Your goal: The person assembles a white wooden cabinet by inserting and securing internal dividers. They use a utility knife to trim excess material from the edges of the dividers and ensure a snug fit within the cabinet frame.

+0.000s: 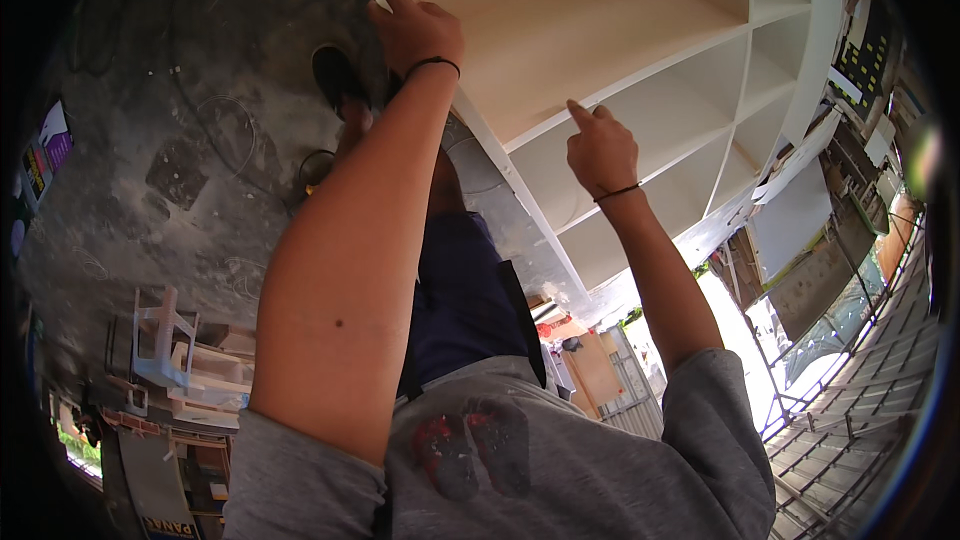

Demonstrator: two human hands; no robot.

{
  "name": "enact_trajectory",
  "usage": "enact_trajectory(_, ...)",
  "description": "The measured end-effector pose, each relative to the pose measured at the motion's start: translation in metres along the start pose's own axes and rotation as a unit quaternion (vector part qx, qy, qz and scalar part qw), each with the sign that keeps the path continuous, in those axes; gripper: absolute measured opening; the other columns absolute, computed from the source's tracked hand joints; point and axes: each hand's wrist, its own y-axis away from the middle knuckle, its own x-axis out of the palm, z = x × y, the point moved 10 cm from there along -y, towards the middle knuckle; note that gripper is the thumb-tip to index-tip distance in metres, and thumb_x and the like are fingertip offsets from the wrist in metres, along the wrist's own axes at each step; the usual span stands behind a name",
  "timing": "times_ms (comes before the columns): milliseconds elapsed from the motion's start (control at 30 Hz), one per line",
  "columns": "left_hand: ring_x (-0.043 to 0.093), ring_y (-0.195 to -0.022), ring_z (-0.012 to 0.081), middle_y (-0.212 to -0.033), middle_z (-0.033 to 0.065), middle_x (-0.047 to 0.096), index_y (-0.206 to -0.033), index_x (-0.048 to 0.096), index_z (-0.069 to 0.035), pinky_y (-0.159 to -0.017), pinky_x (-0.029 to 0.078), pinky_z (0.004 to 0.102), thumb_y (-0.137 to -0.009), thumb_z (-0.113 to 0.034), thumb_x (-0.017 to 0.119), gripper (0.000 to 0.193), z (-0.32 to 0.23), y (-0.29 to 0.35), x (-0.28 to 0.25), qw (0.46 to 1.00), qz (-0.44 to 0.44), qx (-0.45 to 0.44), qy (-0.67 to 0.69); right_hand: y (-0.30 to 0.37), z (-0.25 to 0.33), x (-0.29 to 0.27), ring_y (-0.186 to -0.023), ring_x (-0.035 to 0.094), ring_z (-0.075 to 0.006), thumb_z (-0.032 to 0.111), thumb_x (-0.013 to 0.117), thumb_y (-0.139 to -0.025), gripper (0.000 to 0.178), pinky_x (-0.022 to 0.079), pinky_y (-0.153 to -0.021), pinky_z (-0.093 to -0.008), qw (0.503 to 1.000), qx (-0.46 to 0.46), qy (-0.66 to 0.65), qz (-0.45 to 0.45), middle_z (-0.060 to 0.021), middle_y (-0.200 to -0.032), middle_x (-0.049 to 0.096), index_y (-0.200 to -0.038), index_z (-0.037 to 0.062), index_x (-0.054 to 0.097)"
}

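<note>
A large white shelf unit (497, 143) with several square and oblong compartments stands tilted in view in front of me, at the upper middle and right. My left hand (420, 32) is closed around its frame at the upper left corner, back of the hand upward. Farther right, my right hand (605, 148) is at the front edge of an inner shelf board, one finger stretched along it and touching or nearly touching. Its other fingers are curled, and whatever they may hold is hidden. Dark bands circle both wrists.
Grey, stained concrete floor (190, 70) spreads to the left, with a dark shoe (338, 75) on my foot. White plastic stools (160, 340) are at the lower left. Boards and scraps (800, 230) lean at the right beside a metal grille (850, 440).
</note>
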Motion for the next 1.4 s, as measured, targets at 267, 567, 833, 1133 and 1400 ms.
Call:
enact_trajectory(267, 0.060, -0.103, 0.0428, -0.131, 0.0305, 0.039, -0.123, 0.043, -0.005, -0.081, 0.053, 0.0502, -0.090, -0.016, 0.052, 0.036, -0.001, 0.000, -0.001, 1.000, -0.003, -0.002, -0.003, 0.025, 0.022, 0.065, -0.079, 0.066, -0.0355, 0.012, 0.058, -0.071, 0.044, 0.053, -0.074, -0.0427, 0.909, 0.083, -0.345, 0.218, -0.0217, -0.082, 0.067, -0.113, 0.0038, 0.067)
enact_trajectory(567, 0.059, -0.104, 0.0427, -0.130, 0.0305, 0.041, -0.123, 0.043, -0.005, -0.083, 0.052, 0.0497, -0.089, -0.016, 0.052, 0.037, -0.003, 0.003, -0.002, 1.000, -0.001, 0.002, -0.006, 0.031, 0.052, 0.046, -0.075, 0.064, -0.0342, 0.007, 0.057, -0.074, 0.045, 0.053, -0.070, -0.0412, 0.992, -0.031, -0.082, 0.088, -0.0169, -0.085, 0.064, -0.118, 0.0082, 0.065)
enact_trajectory(833, 0.059, -0.105, 0.0429, -0.130, 0.0302, 0.041, -0.122, 0.044, -0.005, -0.083, 0.052, 0.0508, -0.088, -0.016, 0.052, 0.037, -0.002, 0.000, 0.002, 1.000, 0.001, 0.002, -0.009, 0.008, 0.016, 0.014, -0.084, 0.065, -0.0391, 0.009, 0.056, -0.074, 0.043, 0.052, -0.076, -0.0498, 0.999, 0.013, -0.022, 0.044, -0.0196, -0.090, 0.063, -0.117, 0.0078, 0.064)
enact_trajectory(1133, 0.061, -0.101, 0.0413, -0.125, 0.0274, 0.043, -0.121, 0.044, -0.006, -0.079, 0.053, 0.0517, -0.088, -0.015, 0.053, 0.036, -0.001, 0.002, -0.001, 1.000, -0.012, 0.013, -0.013, -0.001, 0.003, 0.008, -0.079, 0.065, -0.0351, 0.008, 0.057, -0.073, 0.044, 0.053, -0.074, -0.0447, 0.993, 0.048, -0.106, 0.023, -0.0182, -0.085, 0.064, -0.116, 0.0077, 0.065)
enact_trajectory(1400, 0.061, -0.102, 0.0414, -0.127, 0.0269, 0.042, -0.121, 0.044, -0.006, -0.078, 0.053, 0.0511, -0.089, -0.016, 0.053, 0.035, -0.001, 0.001, -0.003, 1.000, -0.001, -0.004, 0.000, 0.023, 0.058, 0.054, -0.086, 0.065, -0.0369, 0.009, 0.055, -0.076, 0.040, 0.053, -0.078, -0.0472, 0.980, 0.000, -0.108, 0.165, -0.0196, -0.094, 0.064, -0.114, 0.0081, 0.065)
